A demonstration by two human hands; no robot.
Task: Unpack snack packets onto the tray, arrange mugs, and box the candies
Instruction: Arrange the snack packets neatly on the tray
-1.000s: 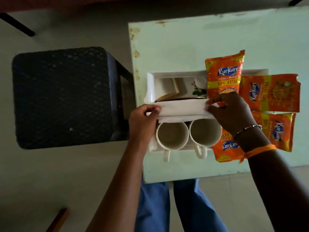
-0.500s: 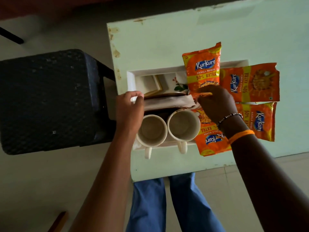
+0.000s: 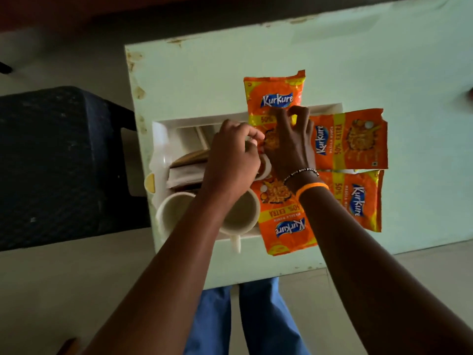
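1. The left hand [image 3: 231, 155] is curling its grip narrow over a small white object at the centre of the white rectangular plastic tray [image 3: 163, 139]; what exactly it is pinching I cannot tell.
2. The right hand [image 3: 288, 144] is pressing bent fingers [image 3: 299, 116] onto the orange foil snack packet [image 3: 275, 96] lying at 12 o'clock across the tray rim; whether it is gripping or only resting is unclear.
3. That packet is overhanging the rim, so a pull is likely tipping it onto the pale green counter [image 3: 332, 47].
4. The left forearm is crossing above the two cream ceramic mugs [image 3: 240, 213] at 6 o'clock; a dropped wrist could be knocking them.
5. The folded white paper stack [image 3: 184, 175] at 9 o'clock looks loose and may be sliding.
6. Three more orange packets [image 3: 348, 139] are crowding 3 to 5 o'clock, half off the tray.
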